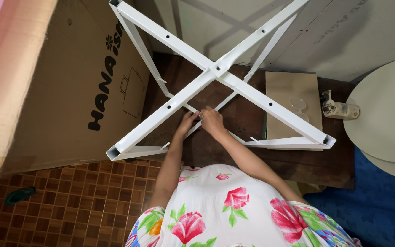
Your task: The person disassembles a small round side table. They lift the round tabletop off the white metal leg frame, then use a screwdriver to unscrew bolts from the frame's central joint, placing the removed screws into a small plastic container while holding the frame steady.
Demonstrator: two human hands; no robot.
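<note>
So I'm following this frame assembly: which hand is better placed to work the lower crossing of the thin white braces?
Right, probably. The right hand rests on top of the lower brace crossing of the white metal frame, fingers curled over it. The left hand only touches it from below.

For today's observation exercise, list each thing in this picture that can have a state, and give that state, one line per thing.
White metal frame: bars crossed in an X, standing on the wooden floor.
Left hand: on a thin lower rod of the frame.
Right hand: closed around the same spot.
Cardboard box: lying on its side.
Round white tabletop: unattached, lying flat.
Small bottle: lying on its side.
Flat cardboard piece: lying under the frame.
</note>
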